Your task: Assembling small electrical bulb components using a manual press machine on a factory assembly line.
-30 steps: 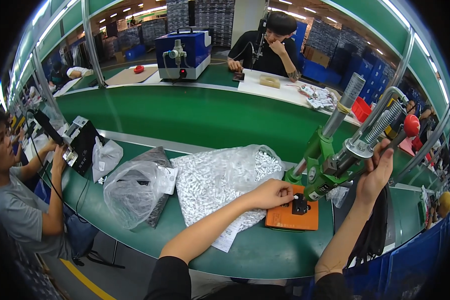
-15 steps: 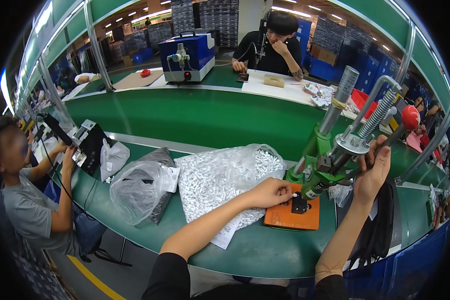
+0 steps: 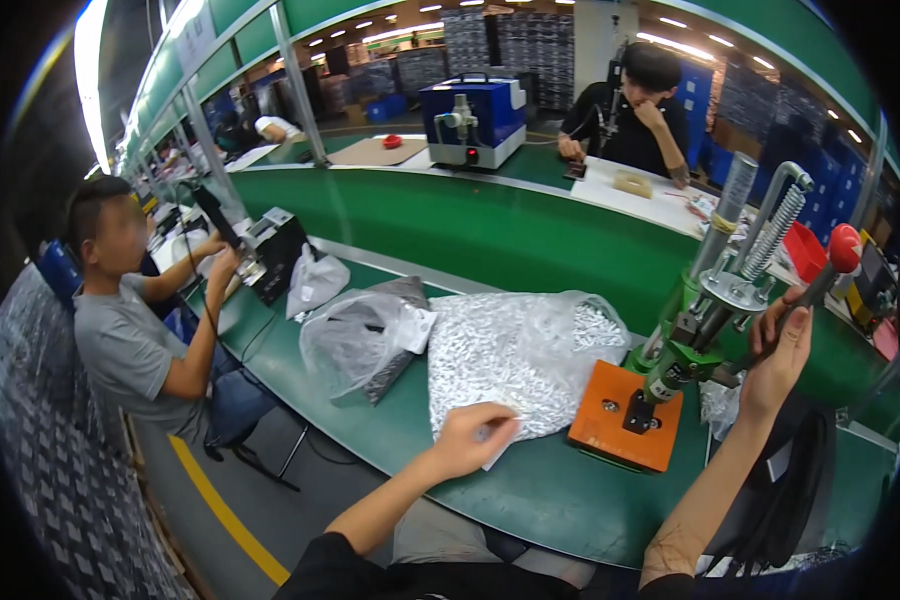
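Note:
A green hand press [image 3: 682,365] with an orange base [image 3: 608,438] stands at the right of the bench. My right hand [image 3: 785,355] is closed around its dark lever [image 3: 820,287], below the red ball knob [image 3: 845,248]. On the base a small black fixture [image 3: 642,412] sits under the press head. My left hand [image 3: 470,442] is over the near edge of a clear plastic bag [image 3: 495,350] full of small white parts. Its fingers are drawn together, and what they hold, if anything, is hidden. A white paper slip [image 3: 500,456] shows beside that hand.
Left of the bag lie an open clear bag [image 3: 345,345] with dark contents and a smaller tied bag [image 3: 318,282]. A co-worker [image 3: 135,325] handles a black device at the left. Another person [image 3: 640,120] sits across the green divider, near a blue machine [image 3: 473,122].
My left hand has moved from the press's black fixture left to the bag of white parts. My right hand stays on the lever. The view has swung left.

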### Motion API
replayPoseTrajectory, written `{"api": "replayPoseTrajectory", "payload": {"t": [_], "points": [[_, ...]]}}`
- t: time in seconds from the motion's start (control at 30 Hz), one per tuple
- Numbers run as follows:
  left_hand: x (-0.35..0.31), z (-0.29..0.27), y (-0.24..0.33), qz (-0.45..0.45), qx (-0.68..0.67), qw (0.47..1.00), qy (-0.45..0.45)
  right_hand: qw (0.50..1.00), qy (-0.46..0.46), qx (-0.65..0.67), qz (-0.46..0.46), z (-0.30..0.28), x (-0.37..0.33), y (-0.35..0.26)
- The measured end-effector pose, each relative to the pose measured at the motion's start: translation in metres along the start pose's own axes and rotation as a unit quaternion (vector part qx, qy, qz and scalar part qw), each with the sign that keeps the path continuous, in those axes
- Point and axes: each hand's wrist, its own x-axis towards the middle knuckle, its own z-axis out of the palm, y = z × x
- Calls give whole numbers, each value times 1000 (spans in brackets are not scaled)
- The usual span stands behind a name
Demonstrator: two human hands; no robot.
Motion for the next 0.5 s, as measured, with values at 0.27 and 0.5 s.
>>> {"api": "replayPoseTrajectory", "payload": {"t": [0.27,0.5], "points": [[-117,-131,-58,-142,282,880,355,1000,17,-3,1,-1,1,4],[-85,-212,-116,-212,491,791,297,1000,-8,1,13,-6,0,6]]}}
